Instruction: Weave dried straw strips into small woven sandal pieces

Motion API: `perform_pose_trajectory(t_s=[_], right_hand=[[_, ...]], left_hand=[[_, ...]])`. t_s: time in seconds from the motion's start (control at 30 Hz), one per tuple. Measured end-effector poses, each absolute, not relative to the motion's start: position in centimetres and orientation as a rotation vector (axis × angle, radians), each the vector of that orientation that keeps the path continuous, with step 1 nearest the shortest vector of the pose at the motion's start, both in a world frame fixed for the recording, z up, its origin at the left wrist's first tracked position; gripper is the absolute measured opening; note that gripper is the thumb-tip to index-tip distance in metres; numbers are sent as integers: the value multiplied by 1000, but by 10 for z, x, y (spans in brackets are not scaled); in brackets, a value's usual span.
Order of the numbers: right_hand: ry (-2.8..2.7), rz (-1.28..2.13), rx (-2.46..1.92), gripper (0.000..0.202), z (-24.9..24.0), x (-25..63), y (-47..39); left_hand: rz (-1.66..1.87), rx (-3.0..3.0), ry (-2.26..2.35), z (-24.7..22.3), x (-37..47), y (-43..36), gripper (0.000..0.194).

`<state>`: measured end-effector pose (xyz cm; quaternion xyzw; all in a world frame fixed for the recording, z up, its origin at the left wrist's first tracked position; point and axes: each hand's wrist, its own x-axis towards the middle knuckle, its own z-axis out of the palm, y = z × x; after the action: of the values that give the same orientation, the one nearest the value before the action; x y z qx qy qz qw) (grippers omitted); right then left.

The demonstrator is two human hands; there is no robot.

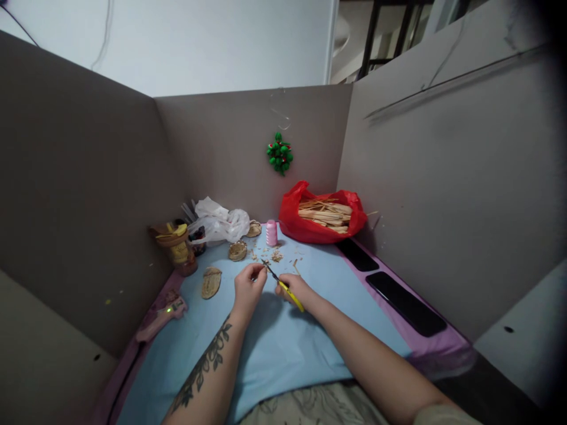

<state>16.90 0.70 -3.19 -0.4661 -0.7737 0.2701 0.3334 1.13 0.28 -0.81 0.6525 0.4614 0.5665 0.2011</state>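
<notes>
Yellow-handled scissors are gripped by my right hand, their dark blades pointing up and left toward my left hand. My left hand is closed in a pinch beside the blade tips; whatever is between its fingertips is too small to make out. Small straw clippings lie just beyond both hands on the blue cloth. A flat woven straw piece rests left of my left hand, and a small round woven basket sits behind it.
A red bag of straw strips stands at the back right. Two dark phones lie along the right edge. Near the back are a pink thread spool and white plastic bag. A pink glue gun and pot sit left.
</notes>
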Motion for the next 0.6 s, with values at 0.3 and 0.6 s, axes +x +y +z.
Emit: perform_pose_trajectory(t_s=[0.3, 0.6], right_hand=[[-2033, 687, -1221, 33, -39, 169, 12], [-2032, 721, -1179, 31, -37, 169, 10]], left_hand=[[1589, 1850, 1337, -3, 12, 0, 14], [1597, 1856, 1344, -7, 11, 2, 14]])
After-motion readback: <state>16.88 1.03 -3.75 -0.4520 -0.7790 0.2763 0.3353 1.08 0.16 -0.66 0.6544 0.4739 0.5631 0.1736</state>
